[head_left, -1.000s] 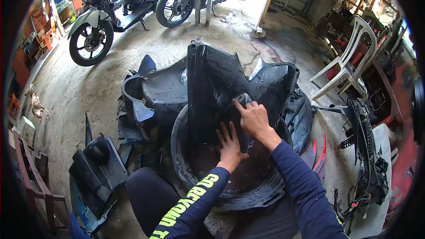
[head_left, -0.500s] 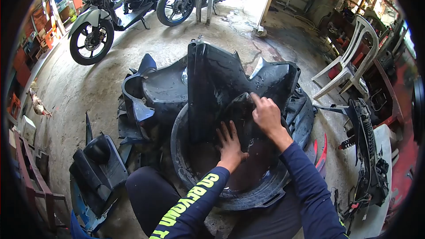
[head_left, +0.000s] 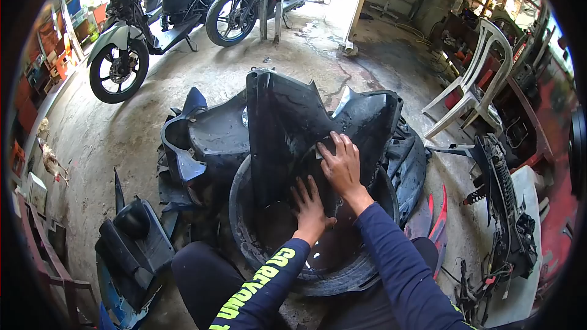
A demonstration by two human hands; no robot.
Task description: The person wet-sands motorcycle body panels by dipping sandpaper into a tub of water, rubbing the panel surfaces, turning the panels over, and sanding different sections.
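Observation:
A wet black motorcycle body panel [head_left: 278, 116] leans up out of a round black basin [head_left: 238, 223] of dark water between my knees. My left hand [head_left: 310, 212] is open, fingers spread against the panel's lower part just above the water. Higher up and to the right, my right hand [head_left: 341, 165] lies with its fingers stretched out on the panel surface. A small pale patch shows at the edge of its fingers; I cannot make out what it is. The panel's bottom end is hidden in the basin.
More dark fairing pieces [head_left: 214, 128] lie behind the basin, and others [head_left: 134, 238] at the left. A shock absorber assembly [head_left: 504, 189] and a white plastic chair [head_left: 483, 85] stand right. Scooters [head_left: 119, 64] are parked behind; a chicken [head_left: 52, 159] is at far left.
My right hand has shifted down and left over the panel, its fingers now laid flatter instead of the index pointing. My left hand stays pressed on the panel. The view has tilted slightly.

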